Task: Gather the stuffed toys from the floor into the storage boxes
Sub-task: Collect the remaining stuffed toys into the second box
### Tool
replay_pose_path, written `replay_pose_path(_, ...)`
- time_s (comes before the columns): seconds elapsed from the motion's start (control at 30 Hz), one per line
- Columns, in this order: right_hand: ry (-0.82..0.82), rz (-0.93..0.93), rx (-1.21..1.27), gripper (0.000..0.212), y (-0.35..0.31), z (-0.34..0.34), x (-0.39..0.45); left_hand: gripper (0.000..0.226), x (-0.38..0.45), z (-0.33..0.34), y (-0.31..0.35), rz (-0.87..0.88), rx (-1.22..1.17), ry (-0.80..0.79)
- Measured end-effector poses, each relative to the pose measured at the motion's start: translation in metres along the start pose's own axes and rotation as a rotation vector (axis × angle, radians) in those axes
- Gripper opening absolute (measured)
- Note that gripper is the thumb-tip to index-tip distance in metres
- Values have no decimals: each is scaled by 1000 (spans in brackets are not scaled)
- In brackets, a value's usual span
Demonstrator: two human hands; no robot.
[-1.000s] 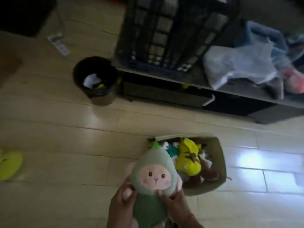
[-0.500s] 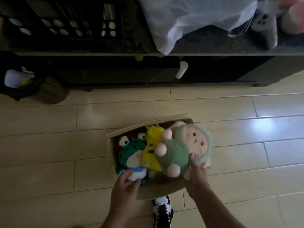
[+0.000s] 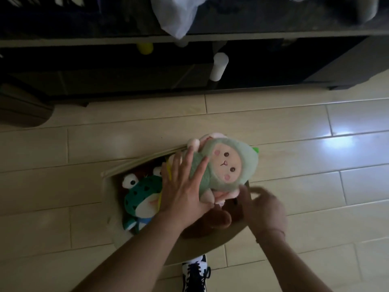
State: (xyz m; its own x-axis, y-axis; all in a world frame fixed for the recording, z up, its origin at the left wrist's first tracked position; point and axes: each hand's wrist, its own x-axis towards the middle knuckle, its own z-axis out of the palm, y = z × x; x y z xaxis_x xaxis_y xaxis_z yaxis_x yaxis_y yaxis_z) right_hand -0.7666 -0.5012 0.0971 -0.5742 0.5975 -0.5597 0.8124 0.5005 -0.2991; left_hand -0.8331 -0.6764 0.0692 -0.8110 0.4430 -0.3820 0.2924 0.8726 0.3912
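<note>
A beige storage box [image 3: 107,186] sits on the wooden floor, packed with stuffed toys. A pale green hooded plush with a pink face [image 3: 223,167] lies on top at the box's right end. My left hand [image 3: 183,184] presses flat on its body with straight, spread fingers. My right hand [image 3: 263,205] is blurred at the box's right rim, just below the plush, fingers loosely curled and holding nothing I can see. A teal spotted frog toy [image 3: 141,192] lies in the left part. A brown plush [image 3: 212,220] fills the near side.
A dark low cabinet [image 3: 126,76] with a white cylindrical handle [image 3: 219,66] runs along the far side. White cloth [image 3: 176,15] hangs over its top. A dark bin [image 3: 21,108] stands at left. My black-and-white shoe [image 3: 195,272] is just below the box.
The green plush went from held up in both hands into the box. My left hand moved from the box's near rim onto the plush; my right hand let go of it.
</note>
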Motion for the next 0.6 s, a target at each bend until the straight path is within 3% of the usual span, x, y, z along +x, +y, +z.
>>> replay_pose_path(0.03, 207, -144, 14, 47, 3, -6, 9, 113, 9, 0, 1, 18, 40, -46)
replay_pose_path(0.07, 312, -271, 43, 57, 1, -9, 22, 116, 18, 1, 2, 20, 61, -76)
replay_pose_path(0.17, 134, -472, -102, 85, -17, 10, 58, 116, 26, 5, -3, 7, 136, -105)
replay_pose_path(0.27, 39, -621, -366, 84, -27, 47, 64, 113, 11, 6, -18, 8, 208, -85)
replay_pose_path(0.4, -5, -616, -447, 80, -9, 79, 57, 112, -4, 21, -43, 51, 186, -166)
replay_pose_path(0.6, -1, -588, -499, 75, 4, 110, 86, 116, 36, 61, -72, 84, 123, -305)
